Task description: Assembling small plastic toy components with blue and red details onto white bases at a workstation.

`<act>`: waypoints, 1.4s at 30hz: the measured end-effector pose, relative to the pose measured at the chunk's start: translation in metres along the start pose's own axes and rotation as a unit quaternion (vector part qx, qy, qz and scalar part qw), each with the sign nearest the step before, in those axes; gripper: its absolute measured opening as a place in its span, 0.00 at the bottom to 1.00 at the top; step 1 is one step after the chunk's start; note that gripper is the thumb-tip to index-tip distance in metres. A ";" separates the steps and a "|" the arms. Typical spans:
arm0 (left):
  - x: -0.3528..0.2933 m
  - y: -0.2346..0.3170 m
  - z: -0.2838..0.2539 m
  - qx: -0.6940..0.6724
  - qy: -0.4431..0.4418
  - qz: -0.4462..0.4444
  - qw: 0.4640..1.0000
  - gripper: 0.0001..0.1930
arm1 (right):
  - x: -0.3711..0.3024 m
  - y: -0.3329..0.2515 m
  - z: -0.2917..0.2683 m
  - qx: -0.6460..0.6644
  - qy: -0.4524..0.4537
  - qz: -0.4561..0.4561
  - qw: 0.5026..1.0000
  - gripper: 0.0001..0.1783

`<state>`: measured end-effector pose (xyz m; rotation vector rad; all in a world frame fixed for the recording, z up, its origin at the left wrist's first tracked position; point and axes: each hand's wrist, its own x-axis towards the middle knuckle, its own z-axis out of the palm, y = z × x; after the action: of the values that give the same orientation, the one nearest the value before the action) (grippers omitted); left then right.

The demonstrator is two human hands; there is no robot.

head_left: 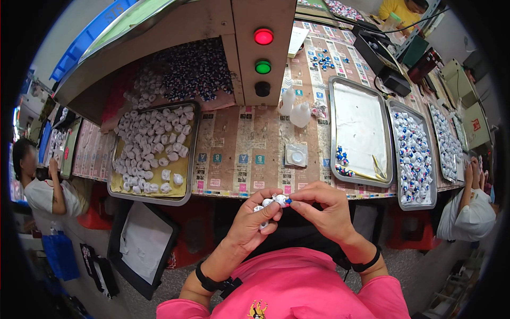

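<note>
In front of my pink shirt, my two hands meet just off the table's near edge. My left hand (249, 222) is closed around several small rounded white pieces and holds one white piece (280, 200) up between thumb and forefinger. My right hand (326, 210) pinches at a tiny blue-and-red piece (288, 202) that touches this white piece; whether the two are joined I cannot tell. On the table to the left, a metal tray (196, 125) holds many similar white pieces (154, 141). At the right, a paper-lined tray (333, 122) carries a few blue-and-red pieces (342, 156) and tweezers (378, 167).
A metal housing (260, 13) with red and green lights rises behind the left tray. Near the middle stand white squeeze bottles (300, 115) and a small round dish (296, 156). Another tray (398, 196) of assembled-looking pieces lies further right. Other people sit at both sides.
</note>
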<state>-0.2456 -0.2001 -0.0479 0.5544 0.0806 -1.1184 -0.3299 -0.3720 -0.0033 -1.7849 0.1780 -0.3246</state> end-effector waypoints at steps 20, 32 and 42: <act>-0.002 0.003 0.018 0.036 0.018 0.007 0.999 0.13 | -0.002 -0.002 -0.003 -0.141 0.027 -0.251 0.957 0.14; 0.000 -0.005 0.022 0.112 0.046 0.074 0.990 0.10 | -0.011 0.011 0.014 -0.246 0.050 -0.362 0.898 0.17; -0.005 0.000 0.021 0.016 -0.025 0.072 0.997 0.12 | -0.007 0.014 0.010 -0.162 0.077 -0.331 0.926 0.17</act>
<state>-0.2521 -0.2053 -0.0284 0.5518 -0.0204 -0.9945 -0.3329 -0.3643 -0.0202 -2.1124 -0.2914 -0.9674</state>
